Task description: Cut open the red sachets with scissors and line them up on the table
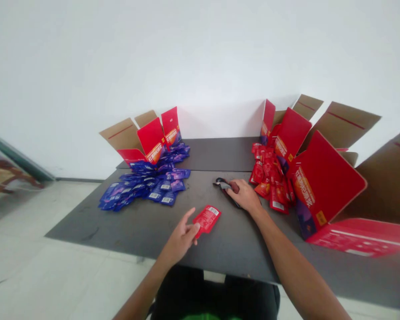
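Note:
My left hand (182, 238) pinches one end of a small red packet (209, 218) between thumb and fingers, near the front of the table. The packet's barcode side faces up. My right hand (242, 194) is closed round a black handheld barcode scanner (222, 183), low over the tabletop, its rounded head pointing left and away from me. Part of the scanner is hidden under my fingers. Beyond my right hand lies a heap of red packets (268, 171). A spread pile of blue-purple packets (146, 184) lies to the left, several with barcodes showing.
Open red cartons (330, 186) with raised brown flaps line the table's right side. More open red cartons (151, 140) stand at the back left, behind the blue packets. The dark grey table (130, 229) backs onto a white wall (220, 58). Pale floor (36, 275) shows at left.

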Action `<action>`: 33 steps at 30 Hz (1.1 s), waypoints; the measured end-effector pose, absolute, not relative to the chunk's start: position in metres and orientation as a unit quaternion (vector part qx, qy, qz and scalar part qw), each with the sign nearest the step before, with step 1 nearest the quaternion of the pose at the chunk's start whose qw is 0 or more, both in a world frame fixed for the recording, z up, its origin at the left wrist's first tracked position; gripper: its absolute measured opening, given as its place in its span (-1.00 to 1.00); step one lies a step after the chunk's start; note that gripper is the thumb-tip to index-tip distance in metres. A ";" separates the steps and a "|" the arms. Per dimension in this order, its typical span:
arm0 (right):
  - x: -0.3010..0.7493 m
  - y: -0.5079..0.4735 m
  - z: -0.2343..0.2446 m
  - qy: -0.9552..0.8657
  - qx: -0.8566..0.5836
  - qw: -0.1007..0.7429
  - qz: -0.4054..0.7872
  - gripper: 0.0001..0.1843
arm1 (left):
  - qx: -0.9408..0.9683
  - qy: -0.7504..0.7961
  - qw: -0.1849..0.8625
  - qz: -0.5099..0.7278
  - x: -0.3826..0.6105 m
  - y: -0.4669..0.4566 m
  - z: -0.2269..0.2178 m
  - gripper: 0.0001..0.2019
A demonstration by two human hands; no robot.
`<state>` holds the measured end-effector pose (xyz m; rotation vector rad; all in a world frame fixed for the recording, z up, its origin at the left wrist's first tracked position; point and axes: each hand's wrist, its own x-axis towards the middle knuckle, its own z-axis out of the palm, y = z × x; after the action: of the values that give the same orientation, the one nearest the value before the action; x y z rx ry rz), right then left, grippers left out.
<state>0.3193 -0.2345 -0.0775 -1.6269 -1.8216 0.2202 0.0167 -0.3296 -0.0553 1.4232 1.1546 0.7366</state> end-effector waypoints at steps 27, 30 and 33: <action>0.265 -0.285 -0.027 -0.734 -0.552 0.393 0.032 -0.65 | 0.916 0.300 0.026 0.264 0.000 -0.409 -0.099 -0.60; 0.230 -0.322 -0.024 -0.818 -0.470 0.318 0.094 -0.64 | 0.917 0.296 0.032 0.266 -0.002 -0.409 -0.109 -0.64; 0.212 -0.343 -0.041 -0.877 -0.411 0.219 0.120 -0.65 | 0.918 0.289 0.038 0.270 -0.004 -0.409 -0.115 -0.65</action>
<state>0.2117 -0.3428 -0.0408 -1.1378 -2.4250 0.3324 -0.0041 -0.4090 -0.1147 2.8151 0.8858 0.8283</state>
